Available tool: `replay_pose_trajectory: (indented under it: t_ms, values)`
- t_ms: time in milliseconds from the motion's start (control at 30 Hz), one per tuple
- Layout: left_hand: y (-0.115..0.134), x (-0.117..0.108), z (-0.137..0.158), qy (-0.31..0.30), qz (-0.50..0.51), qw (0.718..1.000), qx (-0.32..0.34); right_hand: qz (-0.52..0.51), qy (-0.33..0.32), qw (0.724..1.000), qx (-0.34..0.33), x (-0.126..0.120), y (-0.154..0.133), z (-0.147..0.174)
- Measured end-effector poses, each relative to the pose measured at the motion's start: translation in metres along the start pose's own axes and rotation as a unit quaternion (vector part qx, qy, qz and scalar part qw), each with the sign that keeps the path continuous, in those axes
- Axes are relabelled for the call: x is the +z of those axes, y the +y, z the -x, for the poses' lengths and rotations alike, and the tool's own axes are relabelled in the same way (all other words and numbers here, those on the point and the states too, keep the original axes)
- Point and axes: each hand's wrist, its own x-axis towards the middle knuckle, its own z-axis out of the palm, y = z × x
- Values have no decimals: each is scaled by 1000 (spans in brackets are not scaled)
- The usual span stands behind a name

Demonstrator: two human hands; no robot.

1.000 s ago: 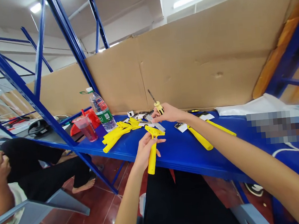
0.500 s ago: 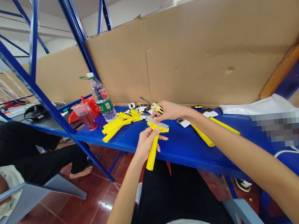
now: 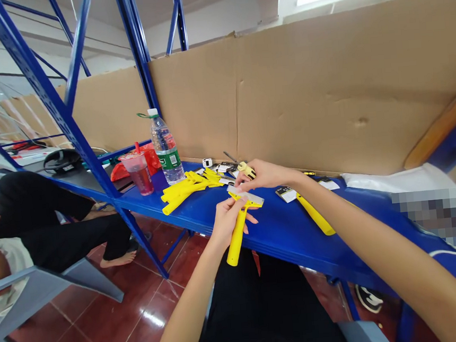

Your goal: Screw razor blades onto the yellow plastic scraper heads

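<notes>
My left hand (image 3: pixel 229 221) is closed around the neck of a yellow scraper (image 3: pixel 237 239), whose handle points down toward my lap. A flat silver metal plate (image 3: pixel 250 196) lies over the scraper's head. My right hand (image 3: pixel 266 174) holds a screwdriver (image 3: pixel 246 170) with a pale yellow handle, its shaft pointing up and away to the left. The fingertips of that same hand touch the plate's left end. Left of my hands, several yellow scraper handles (image 3: pixel 185 189) lie in a pile. Another yellow handle (image 3: pixel 315 215) rests partly behind my right forearm.
A water bottle (image 3: pixel 167 154) and a cup of red drink (image 3: pixel 140 173) stand at the left of the blue table (image 3: pixel 285 240). Black-and-white cards (image 3: pixel 286 193) lie beyond my hands. Cardboard (image 3: pixel 296 90) walls the back. Another person (image 3: pixel 21 226) sits at left.
The metal plate has come down from above the scraper's head and now lies across it. My right hand has moved slightly with it, still holding the screwdriver. The view has shifted a little left.
</notes>
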Motion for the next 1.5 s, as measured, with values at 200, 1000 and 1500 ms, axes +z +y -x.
replay_pose_trajectory:
  t_ms: [200,1000,1500]
  values:
    - [13,-13,-2,41,-3,999,34,8,98,995,36,7,26,-67]
    - [18,-41,-12,72,11,996,41,-179,341,915,120,41,58,-131]
    - [17,-23,-11,86,-61,994,36,-410,406,816,40,71,48,26]
